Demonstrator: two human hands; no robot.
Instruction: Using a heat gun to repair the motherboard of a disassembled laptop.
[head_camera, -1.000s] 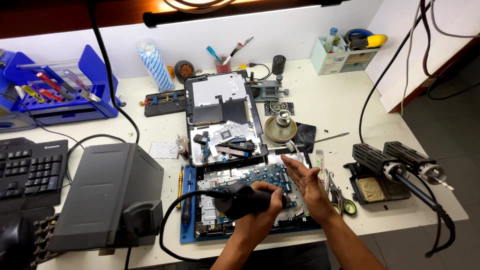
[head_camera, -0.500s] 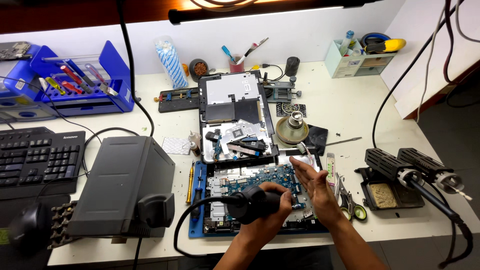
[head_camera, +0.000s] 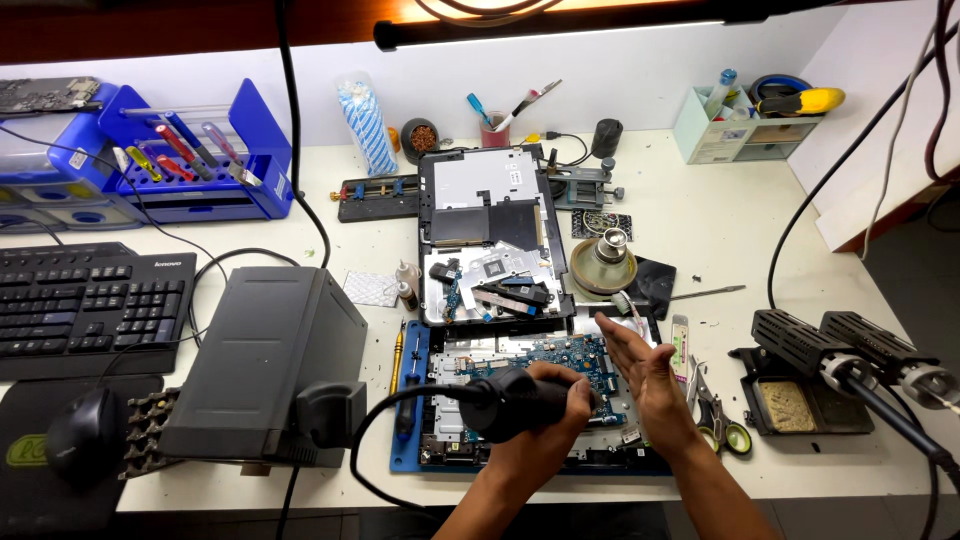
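Note:
My left hand (head_camera: 555, 402) grips the thick black handle of a hot-air tool (head_camera: 512, 402), its hose looping left to a dark grey station box (head_camera: 265, 360). The nozzle points at a blue circuit board (head_camera: 560, 360) that lies in an opened laptop base on a blue mat (head_camera: 412, 400). My right hand (head_camera: 640, 375) hovers just right of the nozzle, fingers stretched and apart, holding nothing. Behind the board lies a dark laptop cover (head_camera: 490, 235) with loose parts on it.
A black keyboard (head_camera: 90, 305) and mouse (head_camera: 85, 435) sit at left. Blue screwdriver racks (head_camera: 200, 155) stand at the back left. Two black soldering-iron stands (head_camera: 830, 345), scissors (head_camera: 712, 410), a solder spool (head_camera: 605, 262) and a pale green organiser (head_camera: 745, 120) are at right.
My right hand has lifted off the board and spread its fingers beside the nozzle. The view has shifted slightly; the left hand keeps its grip on the hot-air tool.

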